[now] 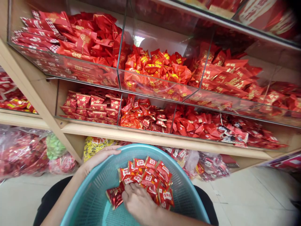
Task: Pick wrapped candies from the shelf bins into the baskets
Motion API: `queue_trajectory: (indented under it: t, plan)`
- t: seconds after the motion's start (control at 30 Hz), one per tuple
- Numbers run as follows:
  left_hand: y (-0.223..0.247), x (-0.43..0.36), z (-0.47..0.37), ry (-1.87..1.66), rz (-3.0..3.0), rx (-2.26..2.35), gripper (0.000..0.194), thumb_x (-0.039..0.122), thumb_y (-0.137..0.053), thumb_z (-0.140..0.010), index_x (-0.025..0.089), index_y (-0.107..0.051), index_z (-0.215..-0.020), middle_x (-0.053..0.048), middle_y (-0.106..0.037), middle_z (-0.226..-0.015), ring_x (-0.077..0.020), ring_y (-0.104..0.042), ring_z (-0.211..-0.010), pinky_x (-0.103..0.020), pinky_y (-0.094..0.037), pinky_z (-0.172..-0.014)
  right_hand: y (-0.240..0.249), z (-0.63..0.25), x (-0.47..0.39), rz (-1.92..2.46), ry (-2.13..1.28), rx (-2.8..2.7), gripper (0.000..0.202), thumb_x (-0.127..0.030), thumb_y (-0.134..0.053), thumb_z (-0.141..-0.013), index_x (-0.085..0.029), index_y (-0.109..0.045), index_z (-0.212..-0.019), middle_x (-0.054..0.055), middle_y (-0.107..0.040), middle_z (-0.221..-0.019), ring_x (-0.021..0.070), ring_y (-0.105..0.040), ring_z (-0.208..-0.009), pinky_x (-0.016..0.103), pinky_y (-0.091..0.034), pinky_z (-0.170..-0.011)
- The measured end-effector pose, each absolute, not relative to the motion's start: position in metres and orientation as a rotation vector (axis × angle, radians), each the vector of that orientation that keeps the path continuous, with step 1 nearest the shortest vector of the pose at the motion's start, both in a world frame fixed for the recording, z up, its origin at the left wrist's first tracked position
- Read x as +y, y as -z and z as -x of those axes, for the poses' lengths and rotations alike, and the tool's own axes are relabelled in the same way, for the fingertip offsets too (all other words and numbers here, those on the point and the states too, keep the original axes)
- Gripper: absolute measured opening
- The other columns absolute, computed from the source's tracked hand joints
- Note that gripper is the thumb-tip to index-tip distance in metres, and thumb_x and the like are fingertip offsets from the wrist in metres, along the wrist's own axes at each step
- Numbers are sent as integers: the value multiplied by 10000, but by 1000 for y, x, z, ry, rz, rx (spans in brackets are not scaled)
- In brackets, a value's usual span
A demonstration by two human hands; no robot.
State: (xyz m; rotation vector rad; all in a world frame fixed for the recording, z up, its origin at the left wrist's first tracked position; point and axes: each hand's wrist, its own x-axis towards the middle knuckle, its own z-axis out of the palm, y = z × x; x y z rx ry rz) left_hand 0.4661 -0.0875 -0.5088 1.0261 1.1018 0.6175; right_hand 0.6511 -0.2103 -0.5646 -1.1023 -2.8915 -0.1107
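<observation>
1. Two bare hands in view, both at a teal basket point(94, 191) with perforated walls, placed low in front of the shelving, between dark-clothed legs point(53, 194).
2. Left hand point(102, 157): laid along the far-left rim, touching it. Underside hidden; cannot tell how firmly it closes there.
3. Right hand point(138, 201): inside the basket, fingers bent and narrow, pressed among red packets point(150, 177). Cannot tell whether any packet is gripped.
4. Packets: heaped around and beyond the right hand, white label patches mostly facing up. One darker red packet point(115, 197) lies just left of that hand.
5. Upper bins point(152, 82): clear-fronted, divided, loaded with red wrapped pieces, gold or yellow print on many.
6. Lower bins point(148, 127): more red packets; stacked in neat rows at left, looser at right.
7. Beneath the shelf: yellow bag point(97, 147) behind the basket; clear plastic bags point(23, 157) of red goods at left; pale tiled floor point(254, 191).
</observation>
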Motion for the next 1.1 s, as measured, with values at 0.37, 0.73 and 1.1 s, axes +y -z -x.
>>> queue_trajectory:
  t: [0.37,0.73,1.1]
  plan:
    - [508,-85,-465,-627,-1099,1157,456,398,-711,-587,232,-665,-1010,-32,-647,-1110,-238,-567,-1055,-335,-378,-976,534,-635,-192,943,-78,-2901,250,-271,-454,-863,-185,-474,-1096,45,-578,-914,180,-597,-756,308,-540,-626]
    - [507,-84,-467,-630,-1089,1156,470,388,-714,-586,209,-659,-1017,-47,-643,-1116,-232,-565,-1063,-316,-389,-968,522,-639,-191,1061,-350,-2771,571,-319,-521,-802,-221,-313,-1324,83,-621,-990,230,-628,-783,351,-525,-648]
    - [506,-84,-469,-607,-1074,1117,586,394,-701,-605,148,-589,-1126,-59,-674,-1037,-244,-593,-1006,-323,-427,-902,526,-629,-201,1702,-861,-2209,356,-348,-552,-682,-204,-574,-1007,55,-658,-770,230,-637,-706,314,-491,-604]
